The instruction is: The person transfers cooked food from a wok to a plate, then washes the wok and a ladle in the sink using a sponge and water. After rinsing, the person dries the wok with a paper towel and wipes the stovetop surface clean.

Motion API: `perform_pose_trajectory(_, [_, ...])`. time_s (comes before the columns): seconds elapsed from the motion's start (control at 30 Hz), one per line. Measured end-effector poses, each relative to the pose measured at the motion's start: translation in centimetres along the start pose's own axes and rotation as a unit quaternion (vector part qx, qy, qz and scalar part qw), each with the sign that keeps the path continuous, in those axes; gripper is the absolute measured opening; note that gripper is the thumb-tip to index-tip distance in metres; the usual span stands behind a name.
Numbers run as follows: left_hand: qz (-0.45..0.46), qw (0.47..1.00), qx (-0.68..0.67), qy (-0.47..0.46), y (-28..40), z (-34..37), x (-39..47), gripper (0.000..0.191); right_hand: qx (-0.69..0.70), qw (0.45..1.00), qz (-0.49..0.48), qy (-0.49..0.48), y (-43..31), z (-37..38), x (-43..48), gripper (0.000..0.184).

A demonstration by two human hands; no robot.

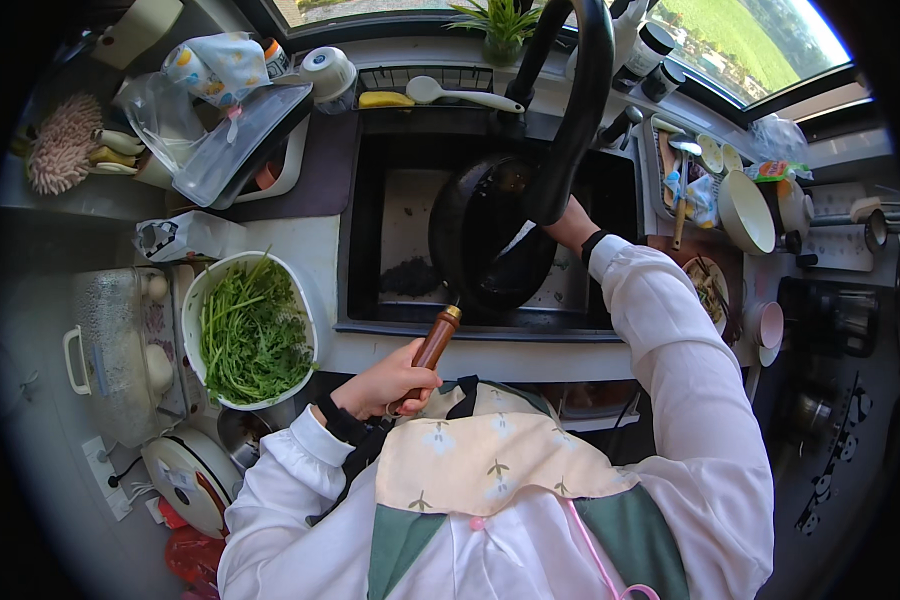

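My left hand [390, 381] grips the brown wooden handle of a black wok [450, 225]. The wok is tilted inside the dark sink [360, 247], its bowl beneath a black gooseneck faucet [598, 90]. My right hand [570, 225] is at the faucet's spout end, over the wok's right side. The spout hides most of its fingers, so whether it grips anything is unclear. A bright white streak shows in the wok below the spout; whether it is water or a reflection cannot be told. Dark scraps lie on the sink floor.
A white tub of leafy greens [255, 330] stands left of the sink. Behind the sink, a wire rack [427, 79] holds a white spoon and yellow sponge. A crowded dish basket [656, 161] and a cream bowl [746, 214] stand at right. A clear-lidded box [116, 322] is far left.
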State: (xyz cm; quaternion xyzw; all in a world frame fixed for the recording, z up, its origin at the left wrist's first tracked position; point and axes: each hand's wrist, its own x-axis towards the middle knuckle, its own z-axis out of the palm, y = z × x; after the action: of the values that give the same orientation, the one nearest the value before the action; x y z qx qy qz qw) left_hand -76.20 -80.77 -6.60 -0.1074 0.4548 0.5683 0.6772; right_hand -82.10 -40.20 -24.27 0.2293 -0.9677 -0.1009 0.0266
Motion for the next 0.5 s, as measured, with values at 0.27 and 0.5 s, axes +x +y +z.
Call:
perform_pose_trajectory(0.27, [0.006,0.998,-0.055,-0.029,0.2,-1.0,1.4,0.035,0.659,0.687,0.105,-0.287,-10.2,-1.0,-0.2,0.031])
perform_pose_trajectory(0.5, [-0.045,0.977,-0.181,-0.106,-1.5,-2.9,2.0,0.026,0.070,0.938,-0.038,-0.338,-3.9,-1.5,-2.0,0.023])
